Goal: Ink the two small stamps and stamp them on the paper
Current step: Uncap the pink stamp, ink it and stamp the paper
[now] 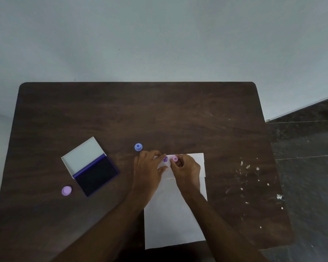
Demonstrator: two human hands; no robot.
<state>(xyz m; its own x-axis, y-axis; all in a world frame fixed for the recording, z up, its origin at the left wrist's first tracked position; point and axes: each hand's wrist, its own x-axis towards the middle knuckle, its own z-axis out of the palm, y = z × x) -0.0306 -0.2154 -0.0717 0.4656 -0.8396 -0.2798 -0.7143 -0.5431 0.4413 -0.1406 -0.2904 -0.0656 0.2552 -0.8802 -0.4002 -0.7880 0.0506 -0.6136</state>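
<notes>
A white sheet of paper lies on the dark wooden table, towards its near edge. My right hand grips a small pink stamp over the sheet's top part. Just left of that stamp a purple print shows on the paper. My left hand rests flat with spread fingers on the sheet's upper left corner. A small blue stamp stands on the table just beyond my left hand. The open ink pad, dark purple with a white lid, lies to the left.
A round lilac cap or stamp lies near the ink pad's near-left corner. White flecks are scattered over the table's right side. A dark tiled floor runs past the right edge, and a pale wall stands behind.
</notes>
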